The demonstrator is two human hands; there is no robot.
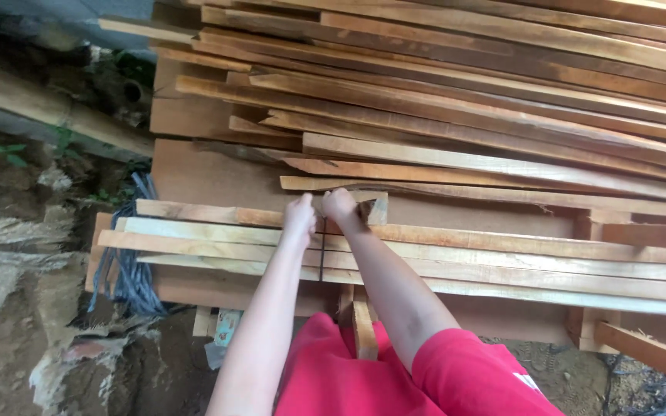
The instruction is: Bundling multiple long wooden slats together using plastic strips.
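Against a tall stack of rough wooden planks (464,115), both bare hands reach forward side by side. Left hand (299,213) curls closed on the top edge of a pale plank (194,228) lying across a low pile. Right hand (340,206) grips a small wooden offcut (371,208) just beside it. Dark cords (129,270) hang at the pile's left end, above bare dirt ground (9,323).

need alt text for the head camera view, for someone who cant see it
Seen from above, a person's left hand and right hand reach side by side onto a pale wooden slat in a big pile of planks. Blue cords hang left of it.
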